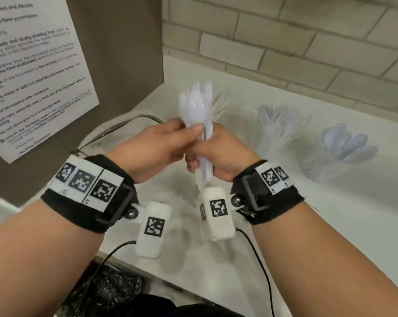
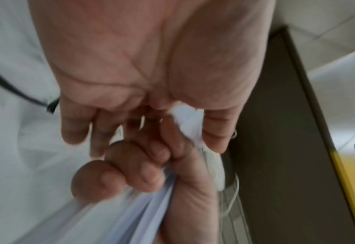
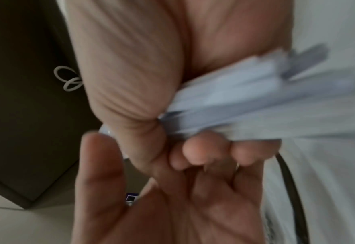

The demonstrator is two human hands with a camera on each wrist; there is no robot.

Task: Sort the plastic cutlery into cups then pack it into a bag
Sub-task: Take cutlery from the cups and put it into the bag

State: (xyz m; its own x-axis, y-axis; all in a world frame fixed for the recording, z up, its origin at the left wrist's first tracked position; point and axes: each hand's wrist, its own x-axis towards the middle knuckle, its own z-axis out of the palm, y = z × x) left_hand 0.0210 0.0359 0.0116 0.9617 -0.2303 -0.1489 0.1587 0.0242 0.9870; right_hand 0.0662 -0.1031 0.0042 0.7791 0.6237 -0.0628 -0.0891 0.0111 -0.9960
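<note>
Both hands are up over the counter (image 1: 250,220) now, and between them a bunch (image 1: 199,104) of white plastic cutlery stands upright, heads fanning out at the top, handles poking down below the fists. The right hand (image 1: 218,154) has its fingers curled tight round the handles; the right wrist view shows them wrapped under the bundle with the thumb pressed over it. The left hand (image 1: 152,147) comes in from the left and pinches the same bunch higher up, thumb flat on the front, fingers behind. The heads are blurred, so I can't call spoon from fork in there, though a spoon bowl faces us.

Off to the right on the counter two more clusters stand, one middle-right (image 1: 282,126), one far right (image 1: 349,145), both fanned out; the clear cups under them I can only faintly make out. A poster (image 1: 33,72) hangs on the brown panel at left.

My read: this is the sorting step, with one handful being squared up or picked through. The next move wants a single piece teased out by the left hand while the right keeps its grip, or the lot lowered, handles first, into a cup. No bag that I can be sure of.
</note>
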